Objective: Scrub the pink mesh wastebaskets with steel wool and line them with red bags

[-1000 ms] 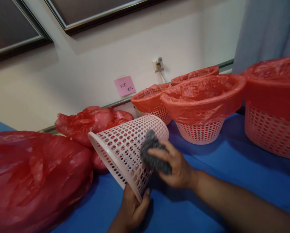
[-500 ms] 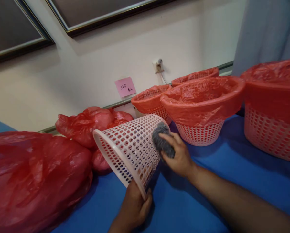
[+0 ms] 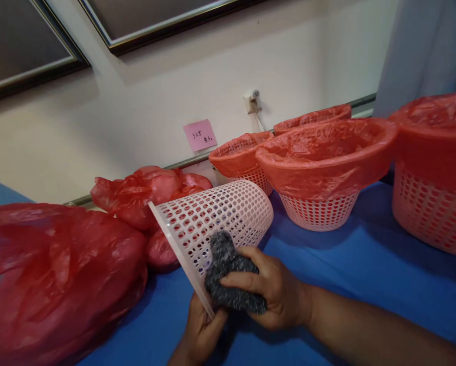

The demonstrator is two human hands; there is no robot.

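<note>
A pale pink perforated plastic wastebasket (image 3: 246, 203) lies tipped on its side over the blue-covered table, its wide mouth facing left. My left hand (image 3: 201, 325) is closed around the lower part of its rim. In my right hand (image 3: 269, 287) is a dark grey fuzzy cloth (image 3: 231, 274), pressed against the basket's outer wall close to the rim. The cloth covers part of the wall's holes and sits just above my left thumb.
Several similar baskets lined with red plastic bags stand to the right, including a near one (image 3: 323, 157). Bulky red plastic bags (image 3: 60, 274) fill the left. Behind are a wall with a pink note (image 3: 200, 135), a socket (image 3: 252, 103) and framed pictures.
My right hand has drawn the cloth from the basket's base end down and left along the wall to near the rim. The basket has turned slightly, its mouth now seen more edge-on.
</note>
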